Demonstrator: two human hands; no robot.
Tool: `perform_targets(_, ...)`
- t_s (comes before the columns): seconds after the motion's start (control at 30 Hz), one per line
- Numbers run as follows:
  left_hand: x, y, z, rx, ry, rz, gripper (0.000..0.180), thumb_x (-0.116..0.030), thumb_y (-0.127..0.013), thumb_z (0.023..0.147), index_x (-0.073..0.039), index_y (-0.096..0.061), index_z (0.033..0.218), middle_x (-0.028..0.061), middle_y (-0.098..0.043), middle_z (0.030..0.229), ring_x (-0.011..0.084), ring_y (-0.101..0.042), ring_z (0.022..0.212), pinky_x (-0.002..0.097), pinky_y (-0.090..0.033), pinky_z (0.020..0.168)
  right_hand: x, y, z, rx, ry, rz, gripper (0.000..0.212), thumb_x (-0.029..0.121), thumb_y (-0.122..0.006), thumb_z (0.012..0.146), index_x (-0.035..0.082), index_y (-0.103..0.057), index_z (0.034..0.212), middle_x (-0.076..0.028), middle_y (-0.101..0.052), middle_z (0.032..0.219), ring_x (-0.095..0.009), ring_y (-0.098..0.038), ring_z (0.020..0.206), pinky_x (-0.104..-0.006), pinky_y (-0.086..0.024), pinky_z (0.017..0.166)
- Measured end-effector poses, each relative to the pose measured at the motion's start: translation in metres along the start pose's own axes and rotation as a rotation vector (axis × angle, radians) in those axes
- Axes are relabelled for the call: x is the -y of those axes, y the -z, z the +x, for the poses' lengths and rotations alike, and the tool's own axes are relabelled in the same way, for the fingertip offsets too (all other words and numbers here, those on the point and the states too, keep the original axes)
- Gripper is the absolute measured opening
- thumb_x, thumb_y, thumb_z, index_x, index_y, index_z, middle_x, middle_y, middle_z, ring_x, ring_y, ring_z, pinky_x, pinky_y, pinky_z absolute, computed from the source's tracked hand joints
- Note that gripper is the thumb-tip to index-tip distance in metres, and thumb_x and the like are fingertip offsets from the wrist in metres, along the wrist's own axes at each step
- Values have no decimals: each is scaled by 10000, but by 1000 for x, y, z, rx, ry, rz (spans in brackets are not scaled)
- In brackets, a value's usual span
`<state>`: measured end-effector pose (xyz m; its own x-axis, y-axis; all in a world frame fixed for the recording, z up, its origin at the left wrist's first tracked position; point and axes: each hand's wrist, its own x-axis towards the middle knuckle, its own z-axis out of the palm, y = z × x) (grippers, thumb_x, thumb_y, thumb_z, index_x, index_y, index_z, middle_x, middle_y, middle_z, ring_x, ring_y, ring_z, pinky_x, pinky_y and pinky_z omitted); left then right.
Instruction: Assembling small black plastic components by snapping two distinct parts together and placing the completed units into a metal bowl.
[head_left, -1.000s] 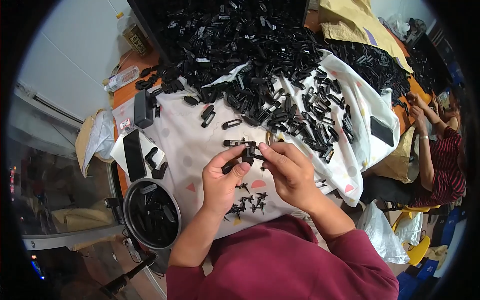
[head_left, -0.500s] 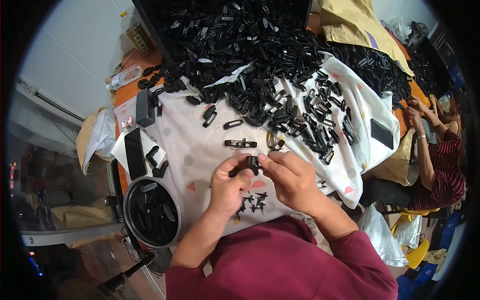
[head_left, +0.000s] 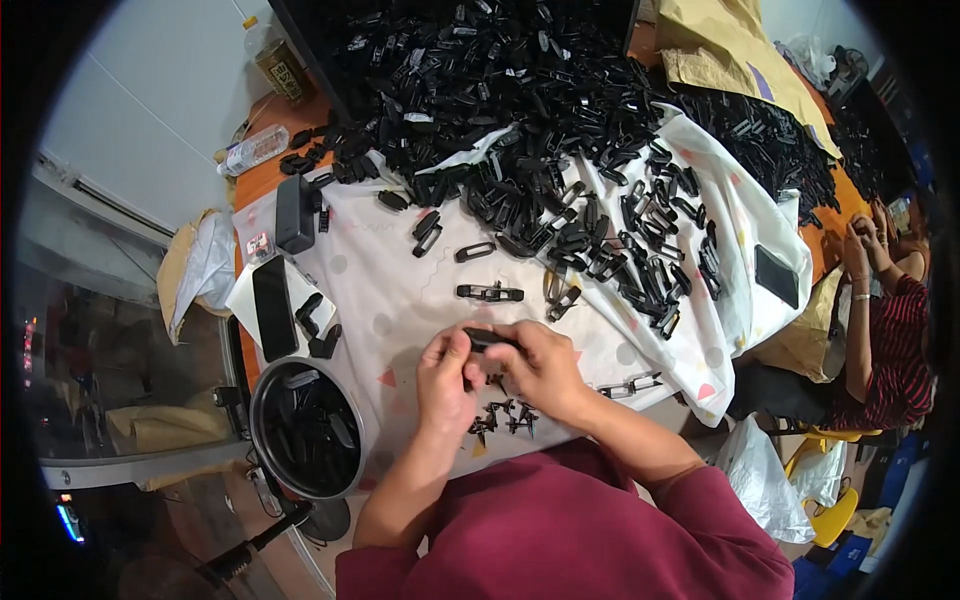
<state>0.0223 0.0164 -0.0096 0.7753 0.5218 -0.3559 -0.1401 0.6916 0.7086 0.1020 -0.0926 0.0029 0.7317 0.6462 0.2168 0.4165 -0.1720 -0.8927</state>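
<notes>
My left hand [head_left: 446, 386] and my right hand [head_left: 545, 372] meet over the near middle of a cloth-covered table. Between them they grip a small, elongated black plastic part [head_left: 488, 340]; the fingers cover much of it. Just below lie several small, spiky black pieces [head_left: 505, 417], partly hidden by my right hand. Beyond my fingers rests a single long black part [head_left: 490, 293] with an open frame. Another oval black frame [head_left: 475, 252] lies farther off, and a black piece [head_left: 564, 304] sits to the right of the long part.
A large heap of black parts [head_left: 470, 110] spreads from a dark tray across the pale cloth [head_left: 375, 260]. At left stand a round metal bowl [head_left: 262, 455] of black parts, a phone [head_left: 273, 310] and a bottle [head_left: 257, 150]. Another phone [head_left: 776, 276] and a co-worker's arm [head_left: 862, 320] are at right.
Both hands have shifted slightly toward me and turned the black part, which now lies more sideways. The view has moved a little. The co-worker's hands have come closer together.
</notes>
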Motion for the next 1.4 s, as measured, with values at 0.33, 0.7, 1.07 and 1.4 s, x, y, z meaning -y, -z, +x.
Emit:
perform_targets(0.33, -55, 26, 115, -348, -358, 486, 200, -221, -608, 785, -33, -544, 800, 22, -559, 713, 133, -518, 584, 252, -401, 513, -39, -14, 48, 41, 191, -632, 361, 205, -672, 675, 85, -593, 1006, -103, -537, 943, -305, -471, 874, -364, -449, 725)
perform_targets(0.7, -74, -8, 150, -212, -410, 1835, 268, -227, -607, 750, -67, -604, 966, 136, -639, 785, 319, -602, 749, 388, -460, 656, -26, 23, 40, -45, -308, 191, 280, 152, -454, 912, 31, -511, 1159, -5, -543, 811, -66, -469, 681, -223, -414, 529)
perform_targets(1.07, -39, -13, 51, 288, -467, 1910, 319, -135, -620, 687, -108, -584, 1003, 60, -615, 944, 247, -599, 812, 329, -474, 706, -33, 25, 38, -192, 24, -276, 285, 34, -515, 827, 15, -514, 1112, -120, -586, 815, -181, -578, 665, -282, -467, 597)
perform_targets(1.4, -34, -11, 26, 170, -412, 1595, 238, -103, -657, 690, -55, -582, 911, 65, -605, 838, 211, -605, 725, 309, -470, 623, 2, 36, 22, 29, -334, 638, 189, 59, -523, 864, 0, -548, 1042, -30, -540, 724, -81, -523, 583, -206, -455, 473)
